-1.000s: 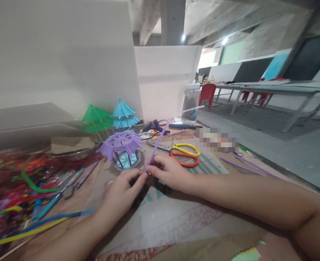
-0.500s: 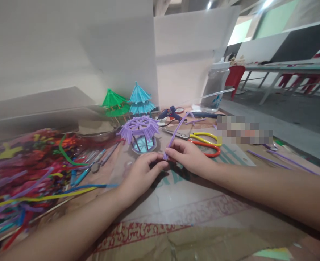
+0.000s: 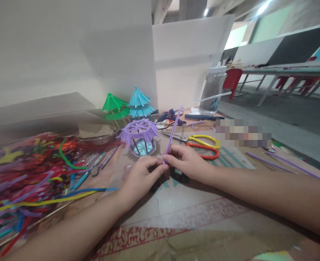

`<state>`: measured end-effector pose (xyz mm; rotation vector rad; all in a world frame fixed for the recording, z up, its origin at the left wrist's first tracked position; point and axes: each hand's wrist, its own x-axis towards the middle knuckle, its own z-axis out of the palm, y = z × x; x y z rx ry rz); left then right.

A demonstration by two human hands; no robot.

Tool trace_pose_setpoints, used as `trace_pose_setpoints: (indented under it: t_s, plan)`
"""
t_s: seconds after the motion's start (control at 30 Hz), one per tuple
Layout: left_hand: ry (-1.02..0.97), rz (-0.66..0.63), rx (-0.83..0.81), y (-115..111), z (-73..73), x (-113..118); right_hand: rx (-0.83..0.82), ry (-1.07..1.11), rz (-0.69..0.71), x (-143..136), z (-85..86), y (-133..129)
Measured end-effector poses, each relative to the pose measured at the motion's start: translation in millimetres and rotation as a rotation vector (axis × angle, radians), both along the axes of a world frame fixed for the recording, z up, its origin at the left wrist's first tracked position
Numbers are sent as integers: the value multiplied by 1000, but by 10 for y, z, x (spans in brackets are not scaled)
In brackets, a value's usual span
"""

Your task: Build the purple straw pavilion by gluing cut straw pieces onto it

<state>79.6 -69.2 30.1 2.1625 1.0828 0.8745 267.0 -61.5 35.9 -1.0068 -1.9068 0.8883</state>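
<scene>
A purple pipe cleaner (image 3: 174,129) rises at a slant from between my fingertips. My right hand (image 3: 188,159) pinches it near its lower end. My left hand (image 3: 143,176) is closed at the same lower end, thumb and forefinger touching it. Just behind my hands stands a small purple pavilion model (image 3: 138,132) with a ring-shaped fringed roof, dark posts and a light-blue base. Scissors (image 3: 203,141) with one yellow and one orange handle lie open just beyond my right hand.
Behind stand a green model roof (image 3: 115,105) and a blue tiered one (image 3: 139,101). A glue gun (image 3: 169,116) and a water bottle (image 3: 212,90) are at the back. Colourful pipe cleaners (image 3: 21,170) heap up at left; purple ones (image 3: 293,165) lie at right.
The pipe cleaner's upper part, bent over at the tip before, now appears straighter. Both hands stay together at its lower end. The view has shifted slightly.
</scene>
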Motion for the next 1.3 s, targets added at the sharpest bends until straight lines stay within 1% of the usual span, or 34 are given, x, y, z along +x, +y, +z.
trace_pose_setpoints:
  t_s: [0.17,0.43,0.57,0.77,0.87,1.0,1.1,1.3]
  plan:
    - [7,9,-19,-11,34,15,-45,127,65,-2,-2,-28]
    - [-32,12,-27,9,33,23,-16,164,82,-1,2,-46]
    - [-33,1,-29,1,45,32,12,145,46,0,-7,-31]
    - [-36,11,-6,-9,52,43,21,-32,-19,0,17,-9]
    - [-43,2,-27,-6,43,39,0,-4,-40,-3,-4,-1]
    - [-35,28,-34,5,21,26,-56,72,-47,-5,-55,17]
    - [-22,22,-52,6,18,21,-40,85,-47,-2,-62,25]
    - [-30,-23,-72,-5,38,25,-19,70,-22,4,-17,12]
